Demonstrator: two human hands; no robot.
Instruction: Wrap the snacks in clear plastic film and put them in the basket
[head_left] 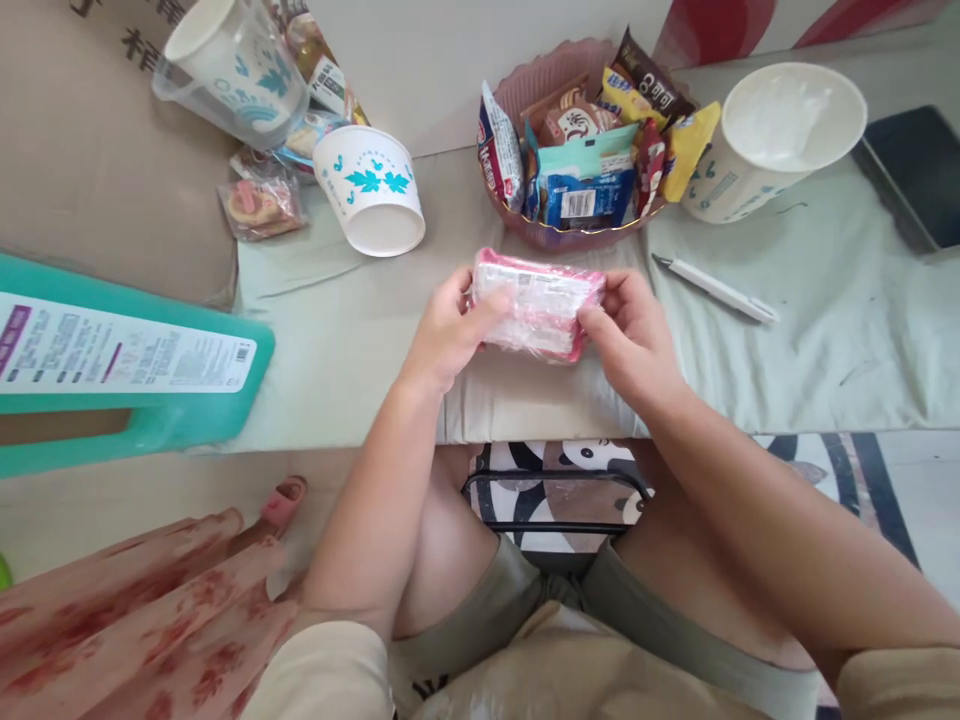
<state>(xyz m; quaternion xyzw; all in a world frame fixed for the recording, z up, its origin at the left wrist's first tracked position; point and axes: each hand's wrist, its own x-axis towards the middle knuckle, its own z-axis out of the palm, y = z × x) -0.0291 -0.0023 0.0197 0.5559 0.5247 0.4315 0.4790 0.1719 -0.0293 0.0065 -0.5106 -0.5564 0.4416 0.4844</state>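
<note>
Between my two hands, a pink and white pack in clear plastic wrap (541,305) is held above the cloth-covered surface. My left hand (455,325) grips its left end, thumb across the printed face. At the other end, my right hand (626,325) pinches the right edge between thumb and fingers. Just beyond the pack stands a pink scalloped bowl (574,238) filled with several packaged snacks. A white pen (716,287) lies to the right of my right hand. Left of the bowl, a white paper cup with teal leaves (373,190) rests tilted.
A larger paper tub (787,130) stands right of the bowl, beside a dark phone (919,170). On the left are a teal jug (187,345), a cardboard box (112,170), stacked cups (240,75) and wrapped cookies (262,205). Someone's floral skirt (172,610) shows at lower left.
</note>
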